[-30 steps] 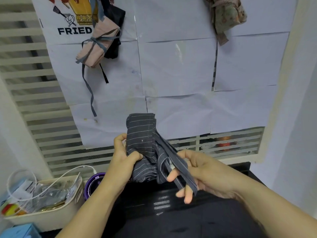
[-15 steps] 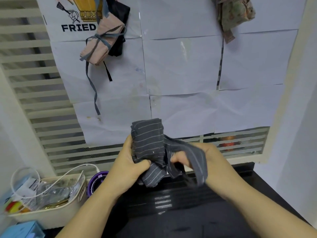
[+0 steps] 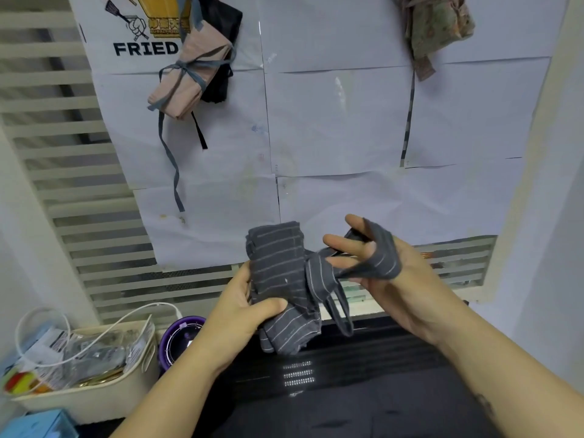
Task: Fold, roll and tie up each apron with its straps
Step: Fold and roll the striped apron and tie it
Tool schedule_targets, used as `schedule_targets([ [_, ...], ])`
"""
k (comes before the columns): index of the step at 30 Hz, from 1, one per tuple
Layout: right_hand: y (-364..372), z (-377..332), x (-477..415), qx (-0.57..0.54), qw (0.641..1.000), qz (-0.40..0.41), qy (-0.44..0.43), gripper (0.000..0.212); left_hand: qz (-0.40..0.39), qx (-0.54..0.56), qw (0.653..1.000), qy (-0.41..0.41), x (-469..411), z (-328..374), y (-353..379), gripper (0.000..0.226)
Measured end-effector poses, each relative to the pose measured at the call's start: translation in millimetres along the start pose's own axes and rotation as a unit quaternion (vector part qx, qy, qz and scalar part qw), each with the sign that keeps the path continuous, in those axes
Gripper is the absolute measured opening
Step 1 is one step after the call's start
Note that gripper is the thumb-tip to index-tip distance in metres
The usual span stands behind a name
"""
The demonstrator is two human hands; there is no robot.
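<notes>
Apron roll (image 3: 278,273) held over black surface (image 3: 347,409); papered louvres (image 3: 94,245) behind

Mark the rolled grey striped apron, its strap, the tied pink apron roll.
rolled grey striped apron (image 3: 275,267): head view, roll's front.
grey strap (image 3: 384,259): head view, stretched span.
tied pink apron roll (image 3: 178,96): head view, lower end.

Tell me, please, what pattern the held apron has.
The apron is dark grey with thin pale stripes; head view.

Apron (image 3: 278,273) between left hand (image 3: 246,308) and right hand (image 3: 407,289), tied apron (image 3: 189,77) on wall (image 3: 331,121) behind, upper left
</notes>
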State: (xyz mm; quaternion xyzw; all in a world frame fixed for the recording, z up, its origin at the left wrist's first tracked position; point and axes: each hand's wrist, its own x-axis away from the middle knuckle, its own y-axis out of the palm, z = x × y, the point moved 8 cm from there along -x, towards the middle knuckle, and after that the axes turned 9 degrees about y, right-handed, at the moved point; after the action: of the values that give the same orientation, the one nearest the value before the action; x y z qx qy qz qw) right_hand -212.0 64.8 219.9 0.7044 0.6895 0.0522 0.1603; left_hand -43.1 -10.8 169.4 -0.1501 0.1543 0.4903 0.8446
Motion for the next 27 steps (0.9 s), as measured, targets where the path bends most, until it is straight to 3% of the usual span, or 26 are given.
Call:
schedule_targets([
  [3, -9.9, -19.2, 2.1, -0.096, 0.994, -0.018, -0.04, 0.048, -0.002, 0.091, 0.995, -0.042, -1.6, -8.5, 0.6, 0.063],
  [5, -15.7, -18.5, 2.0, -0.116, 0.993, -0.03, 0.002, 0.025, -0.003, 0.126, 0.99, -0.061, -1.5, -11.4, 1.0, 0.062],
  [7, -24.4, -13.2, 2.8, -0.067, 0.995, -0.023, 0.065, 0.033, 0.01, 0.145, 0.987, -0.07, -2.8, -13.6, -1.0, 0.065],
  [10, -43.4, -12.6, -3.2, 0.128, 0.988, 0.073, 0.036, 0.017, 0.039, 0.167, 0.982, -0.076, -5.4, -16.3, -6.6, 0.069],
  [11, -49.8, -8.8, -4.3, 0.147, 0.981, 0.124, 0.025, 0.017, 0.044, 0.171, 0.981, -0.077, -6.1, -16.9, -7.5, 0.068],
  [13, -58.4, 18.1, -2.9, 0.024, 0.982, 0.177, 0.057, 0.028, 0.046, 0.175, 0.98, -0.076, -7.1, -17.2, -6.0, 0.062],
  [15, -48.2, 53.9, -0.5, -0.138, 0.971, 0.151, 0.123, 0.032, 0.047, 0.181, 0.98, -0.074, -7.7, -16.2, -3.3, 0.057],
  [17, -34.7, 75.9, 4.2, -0.16, 0.964, 0.127, 0.172, 0.042, 0.05, 0.192, 0.977, -0.073, -8.7, -14.3, -1.2, 0.057],
  [19, -25.0, 79.6, 2.2, -0.147, 0.974, 0.091, 0.144, 0.063, 0.054, 0.21, 0.973, -0.077, -9.1, -13.6, -0.7, 0.057],
  [21, -13.0, 64.9, 0.9, -0.09, 0.993, 0.03, 0.068, 0.073, 0.058, 0.228, 0.968, -0.082, -8.7, -13.7, -1.5, 0.057],
  [24, 9.0, 36.6, 11.8, 0.159, 0.986, -0.037, -0.026, 0.077, 0.056, 0.237, 0.966, -0.09, -7.7, -14.4, -2.5, 0.062],
  [25, 16.0, 28.9, 15.7, 0.233, 0.97, -0.051, -0.05, 0.073, 0.055, 0.237, 0.966, -0.091, -7.2, -14.4, -2.2, 0.064],
  [27, 22.7, 22.1, 20.4, 0.338, 0.937, -0.047, -0.07, 0.041, 0.053, 0.238, 0.965, -0.092, -6.2, -16.0, -1.6, 0.067],
])
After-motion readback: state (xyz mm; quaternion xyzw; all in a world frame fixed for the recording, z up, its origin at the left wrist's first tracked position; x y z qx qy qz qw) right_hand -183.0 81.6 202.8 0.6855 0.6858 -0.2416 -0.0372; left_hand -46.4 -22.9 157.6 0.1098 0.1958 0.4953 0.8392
